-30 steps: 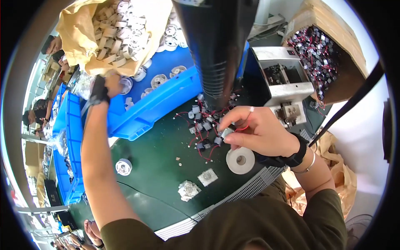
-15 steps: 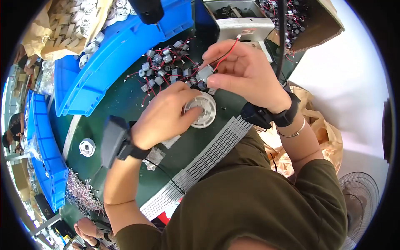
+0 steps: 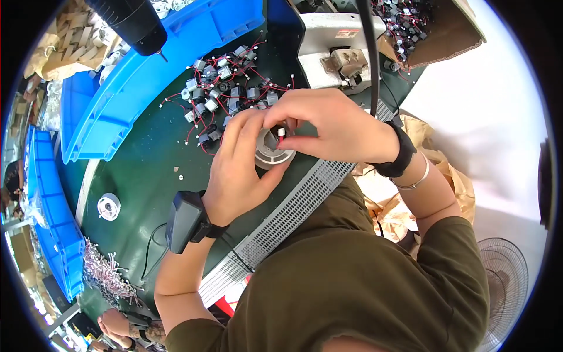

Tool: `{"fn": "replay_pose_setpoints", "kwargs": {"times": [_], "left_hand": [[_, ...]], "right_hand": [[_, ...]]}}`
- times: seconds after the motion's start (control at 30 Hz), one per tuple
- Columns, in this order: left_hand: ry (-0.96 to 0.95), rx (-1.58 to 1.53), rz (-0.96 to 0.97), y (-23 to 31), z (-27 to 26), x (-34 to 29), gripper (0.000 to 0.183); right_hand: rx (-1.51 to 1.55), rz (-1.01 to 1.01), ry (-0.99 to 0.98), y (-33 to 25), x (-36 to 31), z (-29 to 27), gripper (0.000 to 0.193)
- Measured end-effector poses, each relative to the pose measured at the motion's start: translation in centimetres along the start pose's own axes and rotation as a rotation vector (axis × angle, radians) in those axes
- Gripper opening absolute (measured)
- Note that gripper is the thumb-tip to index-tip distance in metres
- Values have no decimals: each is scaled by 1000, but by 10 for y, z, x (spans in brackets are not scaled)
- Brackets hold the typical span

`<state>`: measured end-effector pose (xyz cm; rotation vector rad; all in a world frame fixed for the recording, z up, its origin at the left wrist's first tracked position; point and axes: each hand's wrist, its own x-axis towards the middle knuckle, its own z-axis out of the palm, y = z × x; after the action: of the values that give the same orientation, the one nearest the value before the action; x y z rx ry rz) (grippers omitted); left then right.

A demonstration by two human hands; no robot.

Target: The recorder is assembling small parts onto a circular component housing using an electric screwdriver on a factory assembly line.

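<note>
A round white plastic housing [image 3: 273, 156] lies on the green bench in front of me. My left hand [image 3: 234, 161] is closed round its left side, thumb along the near rim and fingers at the far rim. From the right, my right hand [image 3: 337, 126] pinches over the housing at a small motor's red wire with its white connector [image 3: 281, 133]. The motor body is mostly hidden by my fingers and seems to sit within the housing. Beyond my hands lies a pile of small grey motors [image 3: 226, 88] with red and black wires.
A black electric screwdriver [image 3: 138, 29] hangs at upper left over a blue bin [image 3: 158, 64]. A metal fixture [image 3: 343, 53] stands beyond my right hand, beside a cardboard box [image 3: 451, 35] of motors. Another white housing [image 3: 109, 206] and a heap of screws [image 3: 105, 273] lie left. A perforated strip [image 3: 293, 202] edges the bench.
My right hand has brought the motor down from above the pile to the housing. The left hand has shifted its hold to the housing's side. The screwdriver appears further left and lower.
</note>
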<state>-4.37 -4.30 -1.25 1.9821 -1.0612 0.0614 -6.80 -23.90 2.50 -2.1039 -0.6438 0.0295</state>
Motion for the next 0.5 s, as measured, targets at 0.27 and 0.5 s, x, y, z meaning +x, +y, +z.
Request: {"fn": "replay_pose_setpoints", "kwargs": {"times": [0.27,0.5], "left_hand": [[48,-96,17,-8,2,-6,71],[64,-80,66,-14,2,-7,72]], "right_hand": [[-330,-290,-20,-1,4,2,22],[-472,-216,-327,-15,14,-7,24]]}}
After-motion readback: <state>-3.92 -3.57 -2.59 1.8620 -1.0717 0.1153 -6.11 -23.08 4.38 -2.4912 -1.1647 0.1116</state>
